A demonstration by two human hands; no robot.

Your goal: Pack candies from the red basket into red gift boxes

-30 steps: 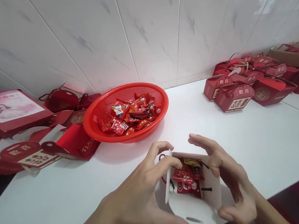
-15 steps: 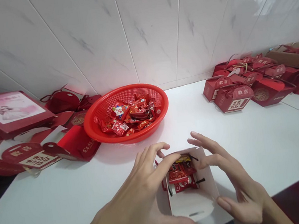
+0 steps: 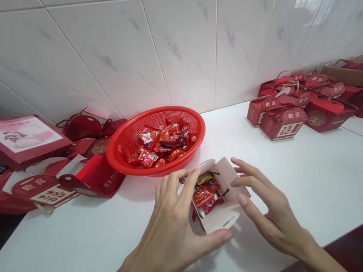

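An open paper candy box (image 3: pixel 218 216) stands on the white table, its pale flaps raised and spread outward. Inside it lie several wrapped candies (image 3: pixel 206 194), red ones with a yellow one at the back. My left hand (image 3: pixel 176 218) curves around the box's left side, fingers at the back flap and thumb by the front flap. On the other side, my right hand (image 3: pixel 269 207) has its fingers apart, with fingertips at the right flap (image 3: pixel 233 178). Just behind the box sits a red plastic basket (image 3: pixel 112 152) of wrapped candies.
Red gift boxes (image 3: pixel 96 177) with open lids crowd the left, beside a pink-and-white picture box (image 3: pixel 19 136). Several closed red boxes (image 3: pixel 283 122) stand at the back right near a cardboard carton (image 3: pixel 351 75). A tiled wall (image 3: pixel 185 41) bounds the table's rear.
The box has moved up and leftward in view and turned, its right flap now leaning outward. Both hands have shifted with it; the right fingertips are closer to that flap.
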